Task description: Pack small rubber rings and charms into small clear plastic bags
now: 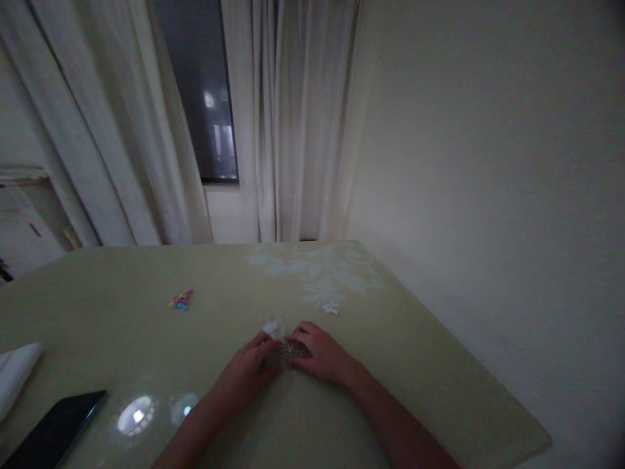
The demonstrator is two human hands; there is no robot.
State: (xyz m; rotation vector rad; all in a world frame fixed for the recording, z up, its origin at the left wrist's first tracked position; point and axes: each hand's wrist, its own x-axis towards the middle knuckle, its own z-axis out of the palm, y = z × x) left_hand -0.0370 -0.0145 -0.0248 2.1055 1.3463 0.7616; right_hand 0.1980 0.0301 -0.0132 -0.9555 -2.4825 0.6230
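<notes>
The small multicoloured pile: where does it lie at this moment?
In the head view, the multicoloured pile lies on the table, left of centre, beyond the left hand and farther out than the flat black device.

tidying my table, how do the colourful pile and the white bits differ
The colourful pile mixes pink, yellow and blue; the white bits look plain white. The colourful pile lies off to the left, the white bits just beyond the right hand. Both rest on the table.
</notes>
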